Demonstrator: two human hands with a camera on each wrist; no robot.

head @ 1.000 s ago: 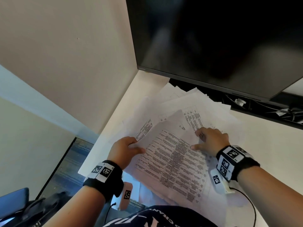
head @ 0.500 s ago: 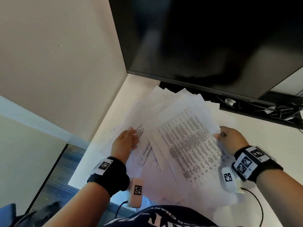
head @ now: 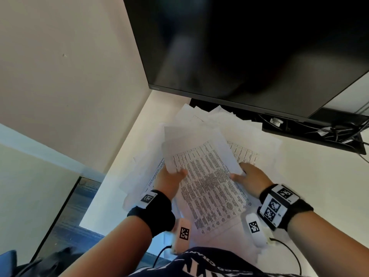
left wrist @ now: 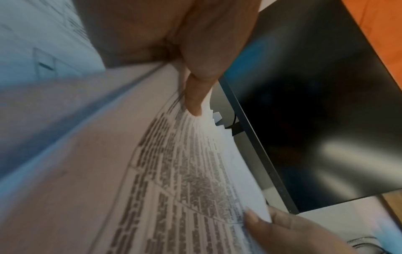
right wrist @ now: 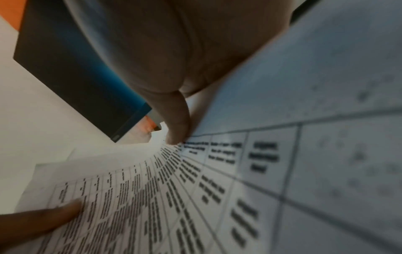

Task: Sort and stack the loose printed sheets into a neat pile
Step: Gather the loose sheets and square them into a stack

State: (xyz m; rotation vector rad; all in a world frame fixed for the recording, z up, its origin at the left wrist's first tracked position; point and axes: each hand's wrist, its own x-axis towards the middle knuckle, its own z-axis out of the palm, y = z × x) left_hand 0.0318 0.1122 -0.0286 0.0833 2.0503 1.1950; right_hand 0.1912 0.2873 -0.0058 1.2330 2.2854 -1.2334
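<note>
Two hands, printed sheet long-axis toward monitor

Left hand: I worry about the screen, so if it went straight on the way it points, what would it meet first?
Probably the fanned loose sheets beyond the left hand, before the monitor; depth is unclear.

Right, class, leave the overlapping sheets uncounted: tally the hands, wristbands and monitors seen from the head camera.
Hands: 2, left hand and right hand, both holding sheets
Wristbands: 2
Monitors: 1
Total: 5
</note>
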